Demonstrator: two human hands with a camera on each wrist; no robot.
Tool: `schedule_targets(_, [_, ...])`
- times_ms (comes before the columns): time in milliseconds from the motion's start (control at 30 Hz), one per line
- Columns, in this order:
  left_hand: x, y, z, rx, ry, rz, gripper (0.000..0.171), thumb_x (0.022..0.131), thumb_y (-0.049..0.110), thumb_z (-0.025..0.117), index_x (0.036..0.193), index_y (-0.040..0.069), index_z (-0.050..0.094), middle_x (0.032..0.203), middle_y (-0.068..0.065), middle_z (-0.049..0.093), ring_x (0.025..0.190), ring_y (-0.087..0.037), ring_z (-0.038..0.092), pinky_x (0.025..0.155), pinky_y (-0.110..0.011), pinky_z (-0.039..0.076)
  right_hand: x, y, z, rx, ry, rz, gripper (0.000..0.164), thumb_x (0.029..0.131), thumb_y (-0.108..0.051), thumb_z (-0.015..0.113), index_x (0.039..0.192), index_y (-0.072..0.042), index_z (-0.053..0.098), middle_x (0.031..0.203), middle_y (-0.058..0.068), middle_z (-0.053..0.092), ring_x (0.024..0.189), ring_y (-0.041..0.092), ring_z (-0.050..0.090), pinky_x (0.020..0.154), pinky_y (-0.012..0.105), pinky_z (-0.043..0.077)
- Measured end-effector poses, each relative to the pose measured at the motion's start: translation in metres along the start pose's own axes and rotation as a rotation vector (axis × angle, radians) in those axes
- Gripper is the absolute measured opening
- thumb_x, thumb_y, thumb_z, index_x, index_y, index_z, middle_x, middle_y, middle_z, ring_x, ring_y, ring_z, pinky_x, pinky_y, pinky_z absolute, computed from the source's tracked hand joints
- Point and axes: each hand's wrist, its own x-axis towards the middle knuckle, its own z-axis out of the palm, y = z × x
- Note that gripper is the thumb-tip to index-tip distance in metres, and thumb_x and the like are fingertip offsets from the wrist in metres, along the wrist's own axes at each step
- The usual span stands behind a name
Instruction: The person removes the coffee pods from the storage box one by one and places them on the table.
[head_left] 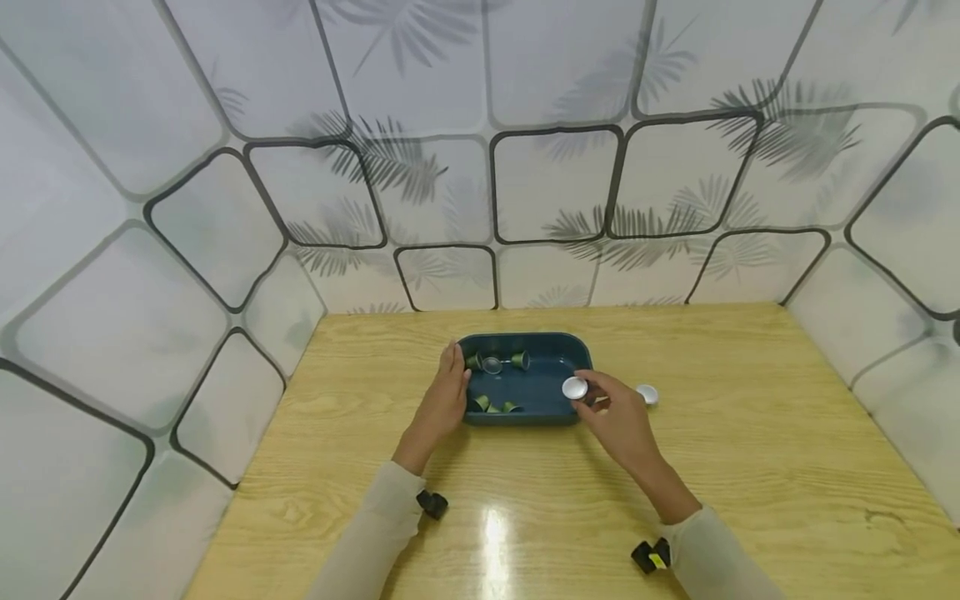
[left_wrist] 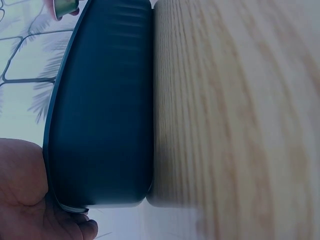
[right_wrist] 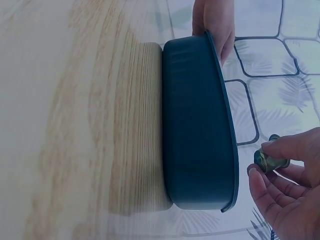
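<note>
A dark blue rectangular dish [head_left: 536, 393] stands on the table. My left hand [head_left: 444, 398] holds its left end, thumb at the rim and fingers along the outside. Above the dish's right end, my right hand [head_left: 621, 419] pinches a green coffee capsule [right_wrist: 270, 161] between thumb and fingers. Its pale round face [head_left: 575, 387] shows in the head view. Several green capsules lie in the dish: some at the back left, such as one capsule [head_left: 521, 360], others at the front left, such as another capsule [head_left: 481, 403].
A white round-faced piece [head_left: 647, 394] lies on the table just right of the dish, beside my right hand. The wooden table [head_left: 360, 383] reaches back to a patterned wall [head_left: 555, 183]. Dark wrist cameras sit at both sleeves.
</note>
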Motion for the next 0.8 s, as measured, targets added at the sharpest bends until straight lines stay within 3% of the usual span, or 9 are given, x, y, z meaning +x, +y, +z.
schedule_targets(233, [-0.002, -0.002, 0.000, -0.006, 0.002, 0.010, 0.060, 0.114, 0.021, 0.032, 0.160, -0.006, 0.005, 0.168, -0.020, -0.003, 0.155, -0.037, 0.006, 0.121, -0.051, 0.022, -0.006, 0.003, -0.003, -0.001, 0.031, -0.053, 0.048, 0.077, 0.009, 0.084, 0.122, 0.002, 0.070, 0.097, 0.011, 0.075, 0.080, 0.023, 0.071, 0.065, 0.032, 0.059])
schedule_targets(800, [-0.001, 0.002, 0.000, 0.007, 0.011, 0.004, 0.058, 0.114, 0.020, 0.031, 0.160, -0.006, 0.006, 0.168, -0.020, -0.001, 0.155, -0.036, 0.006, 0.121, -0.051, 0.023, -0.013, 0.006, -0.023, 0.014, 0.110, -0.098, 0.047, 0.075, 0.014, 0.082, 0.120, 0.005, 0.070, 0.103, 0.015, 0.074, 0.080, 0.025, 0.071, 0.065, 0.018, 0.055])
